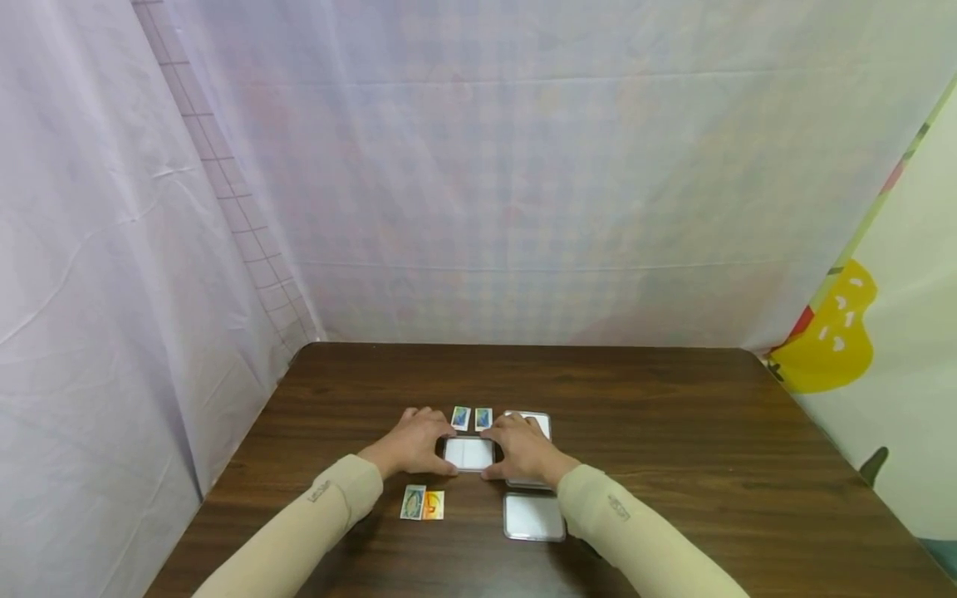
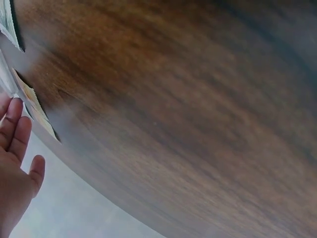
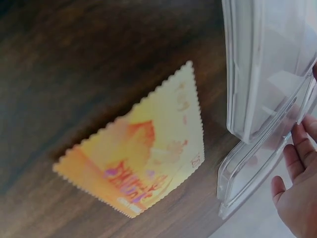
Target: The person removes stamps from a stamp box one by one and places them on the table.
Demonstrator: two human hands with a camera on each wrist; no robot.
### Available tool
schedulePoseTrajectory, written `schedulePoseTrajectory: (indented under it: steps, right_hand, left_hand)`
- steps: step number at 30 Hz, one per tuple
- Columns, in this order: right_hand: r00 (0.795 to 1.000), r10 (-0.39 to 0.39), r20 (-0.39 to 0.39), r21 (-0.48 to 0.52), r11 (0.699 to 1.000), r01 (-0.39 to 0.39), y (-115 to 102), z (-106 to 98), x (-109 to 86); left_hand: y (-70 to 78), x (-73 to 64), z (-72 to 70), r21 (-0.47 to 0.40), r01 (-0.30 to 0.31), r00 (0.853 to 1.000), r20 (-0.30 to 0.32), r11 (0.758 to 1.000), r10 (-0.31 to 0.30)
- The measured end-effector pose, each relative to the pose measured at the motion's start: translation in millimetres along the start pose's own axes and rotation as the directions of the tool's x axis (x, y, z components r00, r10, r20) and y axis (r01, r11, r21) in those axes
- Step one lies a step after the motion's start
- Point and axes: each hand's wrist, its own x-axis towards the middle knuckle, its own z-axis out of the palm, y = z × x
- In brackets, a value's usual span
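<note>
Both hands hold a small clear rectangular case (image 1: 468,454) with a white inside, low over the table. My left hand (image 1: 419,440) spans its left side, thumb at the near corner and fingers at the far one. On the opposite side my right hand (image 1: 523,450) grips it the same way. Two blue-green stamps (image 1: 460,418) lie just beyond the case. Nearer to me are a green stamp (image 1: 413,502) and an orange-yellow stamp (image 1: 434,505), side by side. In the right wrist view the yellow stamp (image 3: 143,158) shows its perforated edges.
Another clear case (image 1: 540,425) lies partly hidden under the right hand and forearm. A further white-backed case (image 1: 533,517) rests nearer, beside the right sleeve. The brown wooden table (image 1: 673,432) ends at a pale curtain (image 1: 523,208).
</note>
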Motion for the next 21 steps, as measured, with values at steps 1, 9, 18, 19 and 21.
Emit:
schedulePoseTrajectory:
  steps: [1, 9, 18, 19, 21]
  right_hand:
    - [1.0, -0.002, -0.003, 0.001, 1.0, 0.002, -0.1, 0.1, -0.2]
    - [1.0, 0.009, -0.005, 0.009, 1.0, -0.009, 0.9, 1.5, -0.8]
    - [1.0, 0.017, 0.001, 0.025, 1.0, -0.017, -0.3, 1.0, -2.0]
    - [1.0, 0.019, 0.002, 0.03, 0.999, -0.019, -0.4, 0.8, -2.3]
    - [1.0, 0.02, 0.001, 0.047, 0.999, -0.02, -0.7, -0.4, -3.4]
  left_hand:
    - [-0.1, 0.0, 0.2, 0.0, 0.002, 1.0, 0.002, 1.0, -0.002]
    - [1.2, 2.3, -0.1, -0.002, 0.026, 0.999, 0.03, 1.0, -0.026]
    - [2.9, 3.3, -1.8, -0.007, 0.052, 0.997, 0.05, 0.999, -0.052]
    - [2.7, 2.9, -2.3, -0.014, 0.051, 0.998, 0.047, 0.999, -0.051]
    - [1.8, 2.3, -3.6, -0.031, 0.049, 0.998, 0.035, 0.998, -0.048]
